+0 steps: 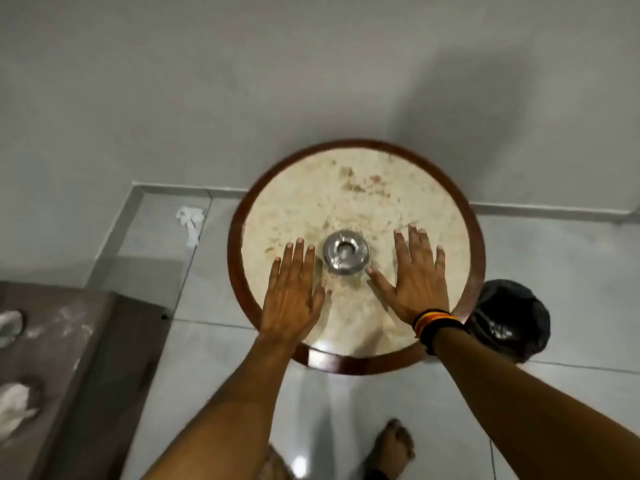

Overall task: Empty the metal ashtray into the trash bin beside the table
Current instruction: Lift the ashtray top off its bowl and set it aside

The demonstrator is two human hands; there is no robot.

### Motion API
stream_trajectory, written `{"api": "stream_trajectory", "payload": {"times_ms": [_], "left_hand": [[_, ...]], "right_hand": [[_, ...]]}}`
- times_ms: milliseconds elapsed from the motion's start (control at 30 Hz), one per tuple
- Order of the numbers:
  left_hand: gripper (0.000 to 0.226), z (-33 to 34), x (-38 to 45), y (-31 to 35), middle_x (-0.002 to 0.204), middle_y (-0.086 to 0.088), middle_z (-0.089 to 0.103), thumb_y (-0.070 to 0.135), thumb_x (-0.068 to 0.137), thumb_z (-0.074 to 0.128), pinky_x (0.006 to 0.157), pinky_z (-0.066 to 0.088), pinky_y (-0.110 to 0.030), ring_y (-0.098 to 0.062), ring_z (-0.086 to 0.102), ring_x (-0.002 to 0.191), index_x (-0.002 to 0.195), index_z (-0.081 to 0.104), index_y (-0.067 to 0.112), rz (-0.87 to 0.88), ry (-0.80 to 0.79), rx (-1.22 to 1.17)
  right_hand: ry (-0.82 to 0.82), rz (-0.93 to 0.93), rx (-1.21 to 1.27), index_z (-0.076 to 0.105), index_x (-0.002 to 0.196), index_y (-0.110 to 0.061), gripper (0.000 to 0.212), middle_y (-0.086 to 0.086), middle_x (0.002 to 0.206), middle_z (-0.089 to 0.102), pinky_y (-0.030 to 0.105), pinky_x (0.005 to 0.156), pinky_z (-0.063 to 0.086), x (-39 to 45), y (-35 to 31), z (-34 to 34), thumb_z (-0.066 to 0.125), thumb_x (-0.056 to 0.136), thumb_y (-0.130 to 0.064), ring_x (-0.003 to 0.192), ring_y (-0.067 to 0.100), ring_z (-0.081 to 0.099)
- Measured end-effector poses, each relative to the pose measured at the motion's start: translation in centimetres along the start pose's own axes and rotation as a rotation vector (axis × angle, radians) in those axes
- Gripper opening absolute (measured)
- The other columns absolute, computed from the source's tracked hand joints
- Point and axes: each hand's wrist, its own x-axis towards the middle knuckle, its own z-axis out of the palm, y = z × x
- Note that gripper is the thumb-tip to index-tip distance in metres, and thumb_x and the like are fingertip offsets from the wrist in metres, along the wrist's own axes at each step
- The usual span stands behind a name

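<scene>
A round metal ashtray (346, 251) sits near the middle of a round table (356, 188) with a pale stone top and a dark wooden rim. My left hand (294, 292) lies flat on the tabletop just left of the ashtray, fingers spread, holding nothing. My right hand (414, 277) lies flat just right of it, thumb tip close to the ashtray's rim, with a striped band on the wrist. A trash bin (509, 317) lined with a black bag stands on the floor at the table's right side, partly hidden by the rim.
A grey wall runs behind the table. Crumpled white paper (189, 221) lies on the tiled floor at left. A dark low surface (86, 358) with white scraps fills the lower left. A bare foot (394, 445) stands on the tiles below the table.
</scene>
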Motion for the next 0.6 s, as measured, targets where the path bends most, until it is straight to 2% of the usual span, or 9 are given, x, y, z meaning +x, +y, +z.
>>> {"api": "stream_trajectory", "payload": {"times_ms": [100, 167, 233, 367, 533, 600], "left_hand": [[0.070, 4.7, -0.1, -1.1, 0.179, -0.017, 0.018, 0.044, 0.110, 0.027, 0.135, 0.014, -0.051, -0.033, 0.014, 0.167, 0.170, 0.023, 0.008, -0.079, -0.016, -0.019], [0.071, 6.4, -0.2, -1.3, 0.180, -0.017, 0.017, 0.043, 0.109, 0.026, 0.136, 0.013, -0.049, -0.033, 0.013, 0.168, 0.170, 0.021, 0.006, -0.125, -0.024, -0.038], [0.071, 7.8, 0.0, -1.3, 0.180, -0.017, 0.016, 0.041, 0.109, 0.027, 0.136, 0.010, -0.048, -0.032, 0.012, 0.168, 0.170, 0.020, 0.005, -0.128, -0.018, -0.064], [0.066, 9.7, 0.6, -1.8, 0.180, -0.016, 0.017, 0.035, 0.111, 0.029, 0.137, 0.007, -0.048, -0.030, 0.013, 0.168, 0.170, 0.020, 0.006, -0.125, 0.046, -0.014], [0.067, 9.6, 1.1, -1.3, 0.181, -0.012, 0.015, 0.034, 0.110, 0.029, 0.136, 0.012, -0.052, -0.027, 0.011, 0.169, 0.171, 0.017, 0.009, -0.157, 0.040, -0.006], [0.067, 9.6, 1.1, -1.3, 0.181, -0.012, 0.014, 0.034, 0.110, 0.028, 0.136, 0.014, -0.053, -0.026, 0.011, 0.169, 0.171, 0.016, 0.010, -0.159, 0.038, 0.012]], "right_hand": [[-0.063, 0.039, -0.055, 0.017, 0.161, -0.015, 0.093, 0.012, 0.168, 0.006, 0.059, 0.123, 0.012, -0.1, 2.0, 5.4, 0.029, 0.091, -0.076, 0.156, 0.029, 0.006], [-0.049, 0.041, -0.081, 0.019, 0.160, -0.013, 0.094, 0.014, 0.168, 0.010, 0.060, 0.122, 0.015, -0.4, 2.9, 7.5, 0.027, 0.091, -0.076, 0.155, 0.031, 0.011], [-0.035, 0.032, -0.065, 0.017, 0.160, -0.013, 0.092, 0.015, 0.168, 0.009, 0.058, 0.123, 0.010, -0.5, 3.4, 8.6, 0.027, 0.093, -0.075, 0.155, 0.031, 0.008], [0.006, 0.027, -0.039, 0.017, 0.160, -0.018, 0.088, 0.011, 0.168, 0.007, 0.055, 0.124, 0.003, -0.6, 3.7, 9.2, 0.029, 0.094, -0.074, 0.156, 0.027, 0.003], [0.000, 0.039, -0.044, 0.019, 0.160, -0.017, 0.089, 0.011, 0.168, 0.010, 0.057, 0.124, 0.006, -0.3, 3.4, 8.7, 0.031, 0.093, -0.075, 0.156, 0.027, 0.003], [0.010, 0.087, 0.023, 0.022, 0.159, -0.016, 0.093, 0.010, 0.168, 0.012, 0.057, 0.123, 0.007, -0.1, 3.1, 8.5, 0.037, 0.090, -0.077, 0.156, 0.025, 0.005]]}}
